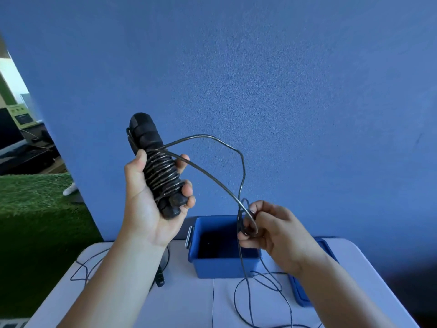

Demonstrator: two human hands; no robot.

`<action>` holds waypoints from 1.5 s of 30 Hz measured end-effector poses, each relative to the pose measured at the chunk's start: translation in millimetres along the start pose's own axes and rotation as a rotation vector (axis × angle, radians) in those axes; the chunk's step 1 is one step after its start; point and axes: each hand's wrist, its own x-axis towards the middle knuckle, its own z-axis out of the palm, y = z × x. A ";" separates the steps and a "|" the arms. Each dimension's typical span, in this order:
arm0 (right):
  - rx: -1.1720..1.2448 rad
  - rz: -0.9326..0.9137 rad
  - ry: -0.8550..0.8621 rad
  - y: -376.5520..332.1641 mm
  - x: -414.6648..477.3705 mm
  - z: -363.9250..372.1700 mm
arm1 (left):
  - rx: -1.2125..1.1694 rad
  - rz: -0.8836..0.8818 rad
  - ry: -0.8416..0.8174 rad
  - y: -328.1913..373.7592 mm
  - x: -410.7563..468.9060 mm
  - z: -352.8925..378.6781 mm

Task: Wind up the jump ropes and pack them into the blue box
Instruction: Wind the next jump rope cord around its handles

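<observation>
A single head-worn view looks forward and slightly down from close above the table (194, 301), facing a blue wall (283, 79) from about 10 to 3 o'clock. Both forearms enter from 6 o'clock, and a grassy floor (35, 221) lies at 9 o'clock.

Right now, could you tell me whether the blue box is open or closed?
Open. The blue box shows its dark interior from above, and its lid lies on the table to its right.
</observation>
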 end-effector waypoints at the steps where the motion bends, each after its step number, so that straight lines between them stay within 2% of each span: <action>1: 0.045 -0.014 -0.003 -2.6 -1.1 0.8 | 0.016 -0.006 -0.002 -1.2 -1.0 -0.1; 9: 0.226 -0.103 0.008 -16.4 -6.1 6.2 | 0.101 -0.059 -0.029 -11.5 -9.9 -1.6; 20: 0.084 -0.250 0.024 -10.9 -10.9 10.7 | 0.245 -0.265 -0.120 -44.4 -28.8 -6.0; 24: 0.010 -0.343 0.076 -9.6 -9.5 12.3 | 0.296 -0.315 -0.095 -48.2 -29.5 -6.3; 28: -0.076 -0.392 0.094 -7.0 -10.9 12.2 | 0.303 -0.323 -0.123 -48.1 -30.7 -4.5; 31: -0.091 -0.408 0.065 -6.2 -14.2 15.1 | 0.344 -0.332 -0.094 -44.1 -33.8 9.5; 33: -0.111 -0.425 0.076 -4.2 -14.7 17.7 | 0.383 -0.261 -0.015 -45.1 -18.6 12.9; 35: -0.161 -0.464 0.144 -3.2 -14.5 21.9 | 0.418 -0.171 -0.023 -45.0 -16.8 2.4; 37: -0.274 -0.503 0.225 -2.6 -14.4 24.1 | 0.442 -0.283 -0.071 -48.7 -23.8 -1.5; 39: -0.435 -0.530 0.285 -3.3 -15.9 24.7 | 0.364 -0.360 -0.075 -54.6 -29.2 3.7; 42: -0.621 -0.555 0.310 -1.8 -16.6 24.7 | 0.267 -0.297 -0.169 -53.7 -33.3 -0.7; 43: -0.599 -0.537 0.301 -1.2 -16.2 24.5 | 0.250 -0.293 -0.195 -52.9 -30.2 2.7; 45: -0.384 -0.443 0.184 -3.6 -15.5 23.6 | 0.236 -0.303 -0.207 -49.2 -29.6 5.9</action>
